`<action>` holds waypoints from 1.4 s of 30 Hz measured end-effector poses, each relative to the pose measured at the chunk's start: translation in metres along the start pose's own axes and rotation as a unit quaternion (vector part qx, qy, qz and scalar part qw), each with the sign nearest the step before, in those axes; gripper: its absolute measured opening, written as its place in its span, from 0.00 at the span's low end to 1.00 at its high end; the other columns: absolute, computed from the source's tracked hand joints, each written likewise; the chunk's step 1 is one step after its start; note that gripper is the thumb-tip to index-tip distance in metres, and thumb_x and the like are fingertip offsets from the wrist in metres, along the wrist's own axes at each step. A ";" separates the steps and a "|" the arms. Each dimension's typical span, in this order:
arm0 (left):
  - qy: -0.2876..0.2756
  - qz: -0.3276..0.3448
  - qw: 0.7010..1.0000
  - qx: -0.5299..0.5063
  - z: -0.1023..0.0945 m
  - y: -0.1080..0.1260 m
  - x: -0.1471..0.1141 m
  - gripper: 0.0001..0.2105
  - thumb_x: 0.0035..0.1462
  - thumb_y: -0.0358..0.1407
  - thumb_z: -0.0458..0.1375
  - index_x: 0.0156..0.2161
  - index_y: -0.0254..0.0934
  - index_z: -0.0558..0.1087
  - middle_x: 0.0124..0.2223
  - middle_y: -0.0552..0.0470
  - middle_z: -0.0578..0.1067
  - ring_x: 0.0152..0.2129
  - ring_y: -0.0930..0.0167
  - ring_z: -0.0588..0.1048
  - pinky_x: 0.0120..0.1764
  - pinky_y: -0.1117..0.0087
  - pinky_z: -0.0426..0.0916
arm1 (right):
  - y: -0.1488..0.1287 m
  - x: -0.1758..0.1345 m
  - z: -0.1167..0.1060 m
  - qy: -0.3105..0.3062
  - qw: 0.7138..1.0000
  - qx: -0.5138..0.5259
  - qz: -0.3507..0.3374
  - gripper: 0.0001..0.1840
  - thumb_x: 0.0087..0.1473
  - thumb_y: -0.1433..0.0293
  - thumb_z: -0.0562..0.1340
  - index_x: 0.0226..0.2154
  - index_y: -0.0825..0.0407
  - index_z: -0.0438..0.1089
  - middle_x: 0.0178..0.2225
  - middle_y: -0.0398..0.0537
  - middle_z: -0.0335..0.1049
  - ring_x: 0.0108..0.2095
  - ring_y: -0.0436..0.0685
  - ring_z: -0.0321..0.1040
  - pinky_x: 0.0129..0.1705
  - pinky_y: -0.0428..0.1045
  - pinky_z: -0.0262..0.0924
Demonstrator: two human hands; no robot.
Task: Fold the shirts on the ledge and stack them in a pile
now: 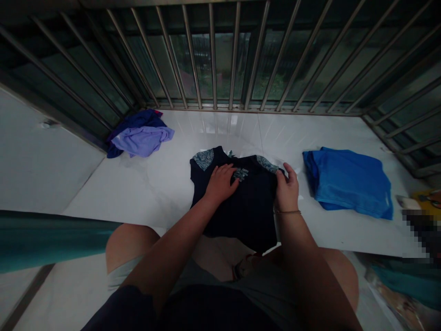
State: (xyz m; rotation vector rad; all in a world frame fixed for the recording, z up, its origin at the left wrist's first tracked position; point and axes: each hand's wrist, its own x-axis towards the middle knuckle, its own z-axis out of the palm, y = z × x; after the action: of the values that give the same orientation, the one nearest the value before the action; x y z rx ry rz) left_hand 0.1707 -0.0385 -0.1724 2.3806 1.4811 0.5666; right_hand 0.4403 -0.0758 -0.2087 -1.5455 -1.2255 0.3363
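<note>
A dark navy shirt (pixel 241 207) with paisley-patterned shoulders lies spread out in front of me, its lower edge at the near rim of the white ledge. My left hand (pixel 222 181) rests flat on its upper chest, fingers stretched out, beside a small patterned patch (pixel 241 174). At the shirt's right shoulder, my right hand (pixel 288 186) pinches the sleeve edge between thumb and fingers. A thin bracelet (pixel 288 212) circles the right wrist.
On the right of the white ledge (pixel 179 193) lies a folded blue cloth (pixel 351 181). A crumpled lavender cloth (pixel 143 140) sits on a dark blue one (pixel 138 120) at back left. Metal bars (pixel 236 59) line the window behind. A yellow item (pixel 429 202) is at far right.
</note>
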 end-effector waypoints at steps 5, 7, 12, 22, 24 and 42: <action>0.001 -0.003 1.000 0.004 -0.001 0.001 0.000 0.20 0.75 0.42 0.60 0.67 0.43 0.76 0.76 0.45 0.73 0.75 0.57 0.69 0.81 0.44 0.54 | -0.003 0.001 0.001 0.054 0.997 -0.030 0.052 0.36 0.65 0.49 0.67 0.67 0.51 0.72 0.56 0.61 0.79 0.52 0.67 0.78 0.55 0.64 0.76; 0.000 -0.003 1.000 0.004 -0.001 0.001 0.000 0.20 0.75 0.42 0.60 0.67 0.43 0.76 0.76 0.45 0.73 0.75 0.57 0.69 0.81 0.44 0.55 | -0.011 0.000 0.001 0.040 0.997 -0.029 0.060 0.36 0.65 0.48 0.66 0.67 0.52 0.73 0.52 0.61 0.82 0.50 0.68 0.79 0.54 0.65 0.77; -0.002 -0.003 1.000 0.006 -0.001 0.001 0.000 0.20 0.75 0.42 0.60 0.67 0.43 0.76 0.76 0.45 0.73 0.75 0.57 0.69 0.81 0.44 0.55 | -0.033 -0.004 -0.002 -0.131 0.973 0.179 0.062 0.31 0.67 0.44 0.65 0.62 0.44 0.76 0.57 0.60 0.83 0.56 0.69 0.82 0.55 0.66 0.79; -0.012 0.006 1.000 0.019 -0.002 -0.001 0.001 0.23 0.71 0.38 0.61 0.69 0.39 0.74 0.76 0.41 0.73 0.76 0.55 0.68 0.81 0.45 0.55 | -0.043 -0.006 -0.002 -0.118 0.993 0.013 -0.028 0.29 0.66 0.43 0.68 0.55 0.46 0.79 0.59 0.61 0.82 0.62 0.71 0.76 0.69 0.70 0.68; -0.011 0.006 1.000 0.018 -0.001 -0.001 0.001 0.23 0.72 0.38 0.60 0.69 0.39 0.74 0.76 0.40 0.73 0.75 0.55 0.68 0.81 0.45 0.55 | -0.045 -0.005 0.002 -0.198 0.975 -0.042 -0.096 0.34 0.61 0.45 0.73 0.62 0.46 0.77 0.66 0.61 0.77 0.68 0.73 0.72 0.74 0.71 0.62; 0.034 0.063 0.996 -0.062 -0.003 -0.006 0.000 0.28 0.72 0.27 0.52 0.74 0.40 0.68 0.67 0.42 0.81 0.64 0.58 0.79 0.73 0.48 0.67 | -0.041 -0.007 0.006 -0.194 0.965 -0.075 -0.158 0.10 0.66 0.66 0.64 0.46 0.48 0.80 0.42 0.51 0.79 0.46 0.65 0.77 0.53 0.59 0.72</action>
State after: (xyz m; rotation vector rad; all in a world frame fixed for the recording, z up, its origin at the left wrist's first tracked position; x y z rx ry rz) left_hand 0.1646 -0.0356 -0.1720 2.3898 1.2885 0.7538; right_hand 0.4122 -0.0830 -0.1790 -1.4177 -1.8148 0.3536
